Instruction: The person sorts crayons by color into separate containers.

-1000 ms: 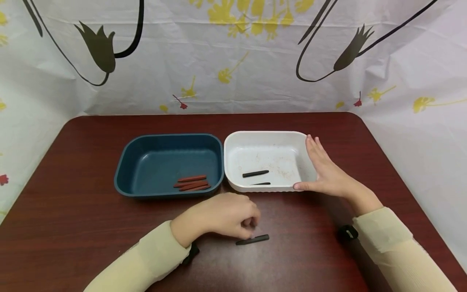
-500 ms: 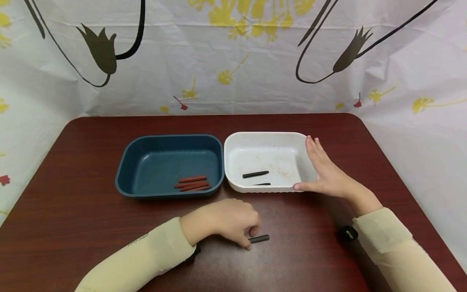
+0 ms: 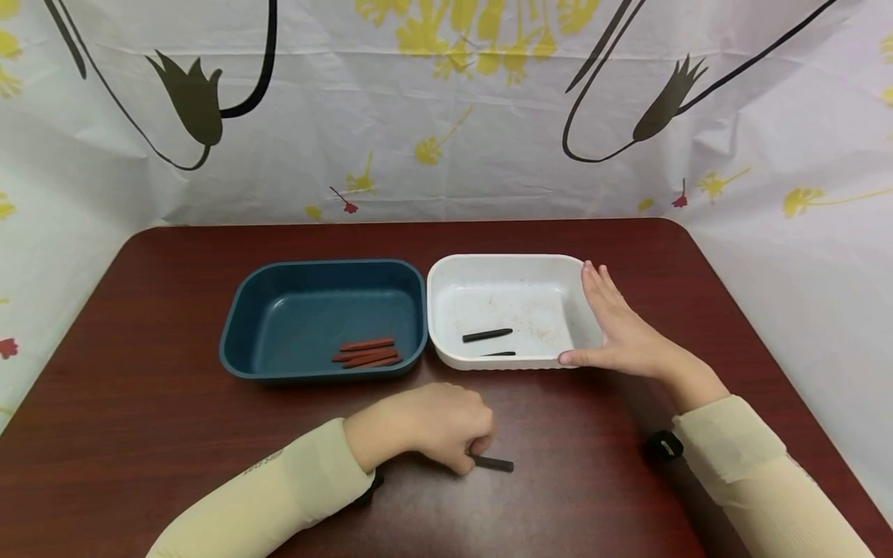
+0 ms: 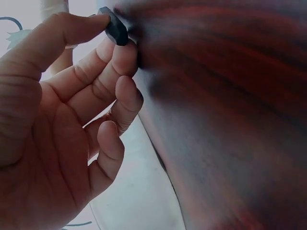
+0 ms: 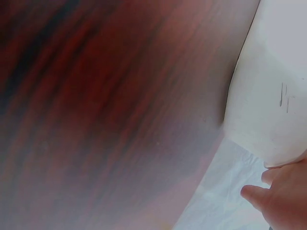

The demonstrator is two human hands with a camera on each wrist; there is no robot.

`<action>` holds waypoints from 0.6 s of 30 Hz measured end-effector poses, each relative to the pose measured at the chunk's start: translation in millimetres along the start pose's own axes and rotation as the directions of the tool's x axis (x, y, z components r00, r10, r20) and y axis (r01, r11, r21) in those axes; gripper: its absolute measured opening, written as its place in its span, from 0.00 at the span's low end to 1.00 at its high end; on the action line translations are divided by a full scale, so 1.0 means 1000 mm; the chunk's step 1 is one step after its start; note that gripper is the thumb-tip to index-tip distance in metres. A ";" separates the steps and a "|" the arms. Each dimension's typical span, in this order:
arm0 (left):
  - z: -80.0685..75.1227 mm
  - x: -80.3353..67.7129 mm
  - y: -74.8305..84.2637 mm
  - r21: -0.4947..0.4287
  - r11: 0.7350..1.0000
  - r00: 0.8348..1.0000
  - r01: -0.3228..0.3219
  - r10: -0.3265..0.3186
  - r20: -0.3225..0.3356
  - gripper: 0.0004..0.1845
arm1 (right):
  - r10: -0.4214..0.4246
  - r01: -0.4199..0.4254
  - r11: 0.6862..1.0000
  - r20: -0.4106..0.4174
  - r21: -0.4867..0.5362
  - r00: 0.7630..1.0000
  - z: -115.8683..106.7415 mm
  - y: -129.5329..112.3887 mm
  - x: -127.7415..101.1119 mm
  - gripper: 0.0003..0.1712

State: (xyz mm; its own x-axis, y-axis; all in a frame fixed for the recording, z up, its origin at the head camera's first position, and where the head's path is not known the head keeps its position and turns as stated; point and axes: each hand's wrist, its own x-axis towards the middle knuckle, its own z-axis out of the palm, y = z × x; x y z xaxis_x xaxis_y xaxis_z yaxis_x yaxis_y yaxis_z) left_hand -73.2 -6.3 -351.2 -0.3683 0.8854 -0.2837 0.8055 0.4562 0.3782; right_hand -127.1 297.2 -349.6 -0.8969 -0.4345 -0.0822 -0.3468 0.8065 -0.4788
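Between thumb and fingertips, my left hand (image 3: 443, 426) pinches a black crayon (image 3: 494, 463) just above the table, in front of the two bins. In the left wrist view the crayon (image 4: 115, 29) appears faceted, with thumb and forefinger on either side of it. My right hand (image 3: 631, 333) rests on the right end of the white bin (image 3: 509, 363), fingers straight, thumb at the front rim. Inside that bin lies one black crayon (image 3: 487, 335), with part of another (image 3: 499, 354) showing behind the front wall.
A dark blue bin (image 3: 314, 301) stands left of the white one, close against it, with several reddish-brown crayons (image 3: 367, 356) in its front right corner. Both are on a dark red wooden table (image 3: 174, 434). A patterned white sheet (image 3: 446, 93) hangs behind.
My left hand has come down slightly toward me and now pinches the black crayon that lay on the table; the crayon's angle has turned a little. My right hand stays on the white bin.
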 end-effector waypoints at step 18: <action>-0.015 -0.015 -0.005 -0.016 1.000 0.993 -0.009 0.007 -0.114 0.12 | 0.015 -0.015 1.000 0.022 -0.018 1.000 -0.001 -0.001 0.001 0.76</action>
State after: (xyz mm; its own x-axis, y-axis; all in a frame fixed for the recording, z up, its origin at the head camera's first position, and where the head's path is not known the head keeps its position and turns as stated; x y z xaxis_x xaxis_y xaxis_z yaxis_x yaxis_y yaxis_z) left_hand -79.2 -20.6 -335.6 -0.4130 0.8931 -0.1786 0.8013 0.4495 0.3949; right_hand -128.3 296.0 -348.1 -0.8957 -0.4311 -0.1088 -0.3385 0.8198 -0.4619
